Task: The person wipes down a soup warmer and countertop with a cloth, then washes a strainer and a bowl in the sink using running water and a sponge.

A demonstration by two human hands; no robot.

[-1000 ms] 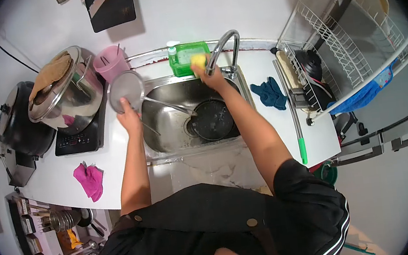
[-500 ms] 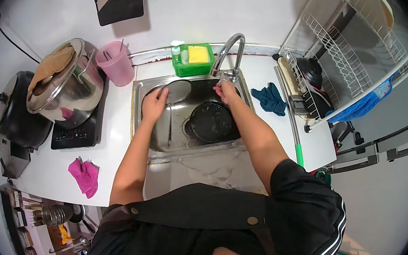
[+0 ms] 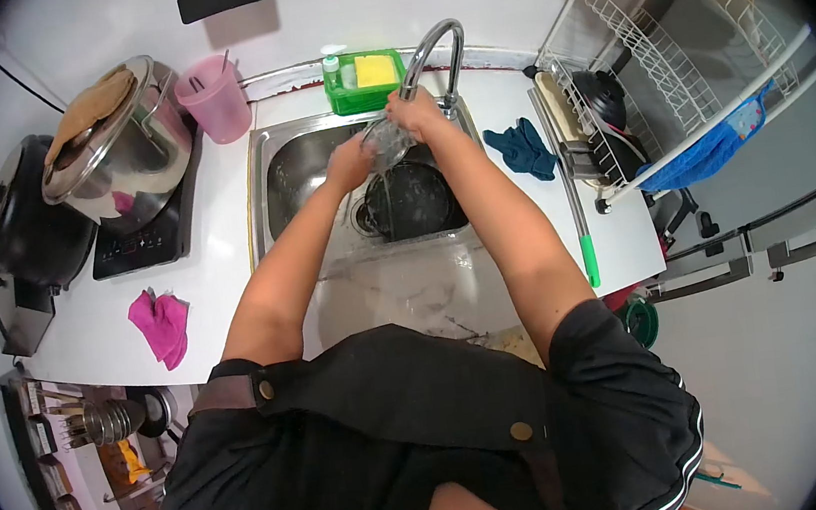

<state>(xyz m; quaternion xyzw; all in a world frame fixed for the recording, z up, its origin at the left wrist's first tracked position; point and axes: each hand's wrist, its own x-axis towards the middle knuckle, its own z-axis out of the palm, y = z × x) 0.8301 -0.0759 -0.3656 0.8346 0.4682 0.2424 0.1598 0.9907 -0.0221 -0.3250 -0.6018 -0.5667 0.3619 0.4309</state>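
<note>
My left hand [image 3: 349, 164] is closed on the near left edge of a round, clear glass lid [image 3: 386, 149]. The lid is tilted over the sink, and water runs over it and drips down. My right hand [image 3: 416, 115] is closed at the lid's far right edge, right by the spout of the chrome faucet [image 3: 449, 37]; its fingertips are partly hidden. Beneath both hands, a round black pan [image 3: 409, 201] lies in the steel sink [image 3: 267, 206], close to the drain.
Behind the sink stands a green basket [image 3: 367, 98] with a yellow sponge [image 3: 375, 70] and bottles. A pink cup [image 3: 218, 105], a steel pot [image 3: 139, 145] and a pink cloth [image 3: 162, 328] are to the left. Right are a teal cloth [image 3: 522, 149] and a dish rack [image 3: 652, 56].
My right hand has left the faucet's base and moved up to the spout and lid. My left hand has brought the lid rightward under the faucet. Water now flows over the lid.
</note>
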